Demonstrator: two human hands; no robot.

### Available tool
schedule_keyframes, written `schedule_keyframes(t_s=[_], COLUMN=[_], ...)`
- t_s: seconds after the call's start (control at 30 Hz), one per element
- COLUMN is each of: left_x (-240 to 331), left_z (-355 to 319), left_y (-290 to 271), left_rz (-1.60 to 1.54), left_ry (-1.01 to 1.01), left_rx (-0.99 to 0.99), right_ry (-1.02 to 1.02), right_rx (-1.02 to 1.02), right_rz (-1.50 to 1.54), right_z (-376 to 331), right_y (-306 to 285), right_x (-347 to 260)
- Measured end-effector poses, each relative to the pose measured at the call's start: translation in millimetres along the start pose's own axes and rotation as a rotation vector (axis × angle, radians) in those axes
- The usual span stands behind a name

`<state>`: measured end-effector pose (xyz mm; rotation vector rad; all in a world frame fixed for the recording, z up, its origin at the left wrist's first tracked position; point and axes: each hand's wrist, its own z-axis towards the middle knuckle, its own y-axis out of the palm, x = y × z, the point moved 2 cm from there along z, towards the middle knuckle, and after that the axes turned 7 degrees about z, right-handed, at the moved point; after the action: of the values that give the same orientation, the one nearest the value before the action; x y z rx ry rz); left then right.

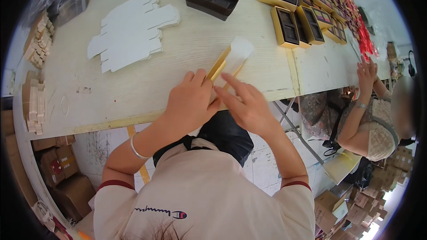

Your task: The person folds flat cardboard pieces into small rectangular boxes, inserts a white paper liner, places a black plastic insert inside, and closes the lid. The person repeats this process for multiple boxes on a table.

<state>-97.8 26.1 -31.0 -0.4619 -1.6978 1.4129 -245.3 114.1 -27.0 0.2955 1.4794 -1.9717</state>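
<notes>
A partly folded carton, gold outside and white inside [241, 48], sits at the table's near edge in front of me. My left hand [189, 100] is closed around its near left side, the fingers wrapped over the gold wall. From the right, my right hand [247, 106] reaches to the carton with index finger and thumb stretched out and apart, at its near end. These fingertips touch or almost touch the carton; the exact contact is hard to make out. Both hands hide the carton's near end.
Flat white carton blanks [129, 33] lie stacked at the left. Nested dark plastic trays [211, 2] stand farther back. Gold boxes with dark inserts [284, 26] crowd the far right, near red wrapped pieces [364, 40]. A co-worker's hands [367, 73] are at the right edge.
</notes>
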Motion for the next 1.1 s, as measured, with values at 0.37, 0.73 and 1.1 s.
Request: schedule_keyframes(t_s=[0.37, 0.73, 1.1], left_x=[-36, -17, -13], left_z=[-10, 0, -5], left_y=[-10, 8, 13], left_rz=[-0.28, -0.355, -0.422], left_ry=[0.507, 0.375, 0.248], left_rx=[-0.038, 0.137, 0.105], right_ry=[0.002, 0.125, 0.041], right_rx=[-0.111, -0.041, -0.04], right_rz=[0.153, 0.276, 0.026], right_z=[-8, 5, -34], right_y=[-9, 13, 7], right_x=[18, 10, -14])
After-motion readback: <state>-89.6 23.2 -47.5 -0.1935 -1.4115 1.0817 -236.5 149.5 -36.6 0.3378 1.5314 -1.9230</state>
